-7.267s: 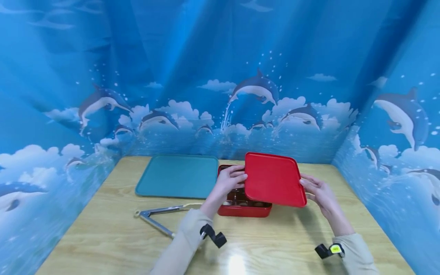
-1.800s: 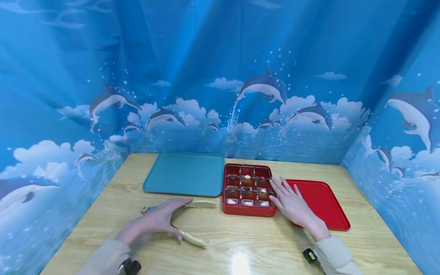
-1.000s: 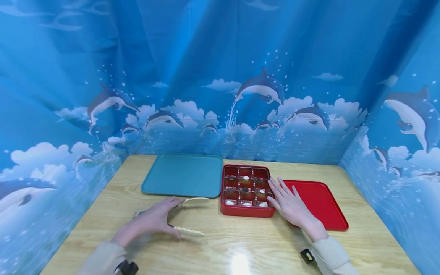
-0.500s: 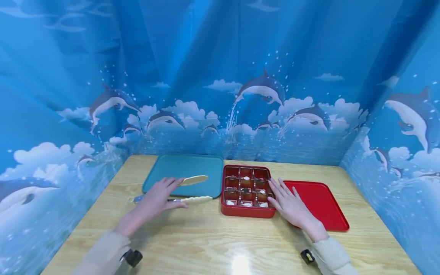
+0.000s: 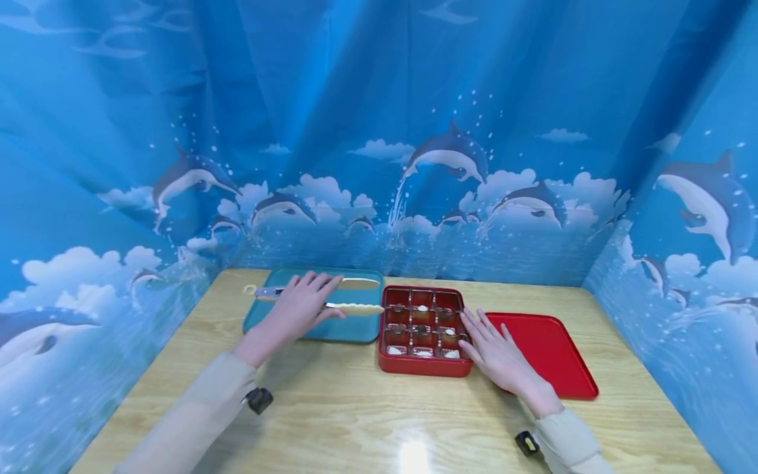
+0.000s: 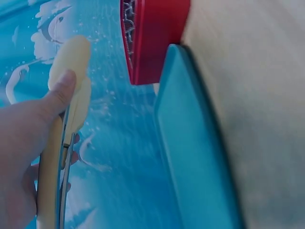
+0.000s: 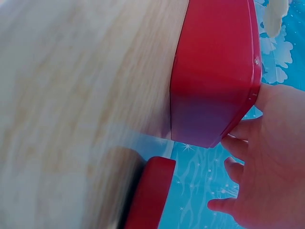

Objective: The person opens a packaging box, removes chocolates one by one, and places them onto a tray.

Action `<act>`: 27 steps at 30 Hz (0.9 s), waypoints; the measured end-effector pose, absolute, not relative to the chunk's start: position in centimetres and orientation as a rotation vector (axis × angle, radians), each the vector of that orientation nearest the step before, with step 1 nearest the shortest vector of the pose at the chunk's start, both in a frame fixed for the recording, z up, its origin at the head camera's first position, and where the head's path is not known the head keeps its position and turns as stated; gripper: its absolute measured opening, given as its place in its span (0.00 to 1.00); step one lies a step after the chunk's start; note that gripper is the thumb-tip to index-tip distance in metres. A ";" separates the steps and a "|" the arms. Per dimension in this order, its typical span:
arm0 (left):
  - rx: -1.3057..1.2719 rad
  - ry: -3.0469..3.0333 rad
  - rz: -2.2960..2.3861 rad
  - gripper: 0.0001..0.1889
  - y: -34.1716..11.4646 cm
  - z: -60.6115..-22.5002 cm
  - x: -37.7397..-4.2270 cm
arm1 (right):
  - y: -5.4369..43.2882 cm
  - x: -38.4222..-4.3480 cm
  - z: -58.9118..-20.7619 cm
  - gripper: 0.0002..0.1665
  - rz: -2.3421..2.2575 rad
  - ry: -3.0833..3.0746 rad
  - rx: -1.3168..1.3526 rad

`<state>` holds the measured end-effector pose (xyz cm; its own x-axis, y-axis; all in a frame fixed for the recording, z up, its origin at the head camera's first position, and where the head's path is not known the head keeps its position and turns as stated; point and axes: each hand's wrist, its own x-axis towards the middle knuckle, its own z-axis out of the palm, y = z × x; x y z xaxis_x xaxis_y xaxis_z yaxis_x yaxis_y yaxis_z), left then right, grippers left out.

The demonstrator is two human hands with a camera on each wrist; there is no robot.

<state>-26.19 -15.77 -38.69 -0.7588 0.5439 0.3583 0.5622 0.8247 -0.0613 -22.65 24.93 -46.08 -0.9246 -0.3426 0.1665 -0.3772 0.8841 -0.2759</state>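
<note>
My left hand [image 5: 299, 306] grips a pair of tongs [image 5: 355, 309] with metal arms and cream tips, held above the teal tray [image 5: 346, 331]. The tongs' tips are spread apart, the nearer one reaching the left rim of a red box [image 5: 423, 367]. In the left wrist view, the thumb lies along the tongs [image 6: 71, 50]. Clear dividers split the box into compartments, several with small white or dark pieces inside. Fingers extended, my right hand [image 5: 503, 359] touches the box's right side; the right wrist view shows its fingers at the rim of the box [image 7: 214, 57].
A flat red lid [image 5: 553, 352] lies on the wooden table [image 5: 331, 408] to the right of the box, partly under the right forearm. The teal tray stands close against the box's left side. Behind the table hangs a blue dolphin curtain [image 5: 349, 131].
Earliest, both hands held the red lid over the box; now it lies at the right. My left hand has lifted the tongs off the table and carried them over the tray toward the box.
</note>
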 end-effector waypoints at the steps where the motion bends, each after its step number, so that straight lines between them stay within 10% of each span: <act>1: -0.836 -2.633 -0.042 0.40 -15.4 -38.4 -26.5 | 24.9 -22.6 -46.1 0.42 0.468 -2.935 0.565; 27: -0.909 -2.479 0.398 0.37 -8.7 -36.0 -32.2 | 25.1 -22.6 -46.6 0.40 0.466 -2.890 0.585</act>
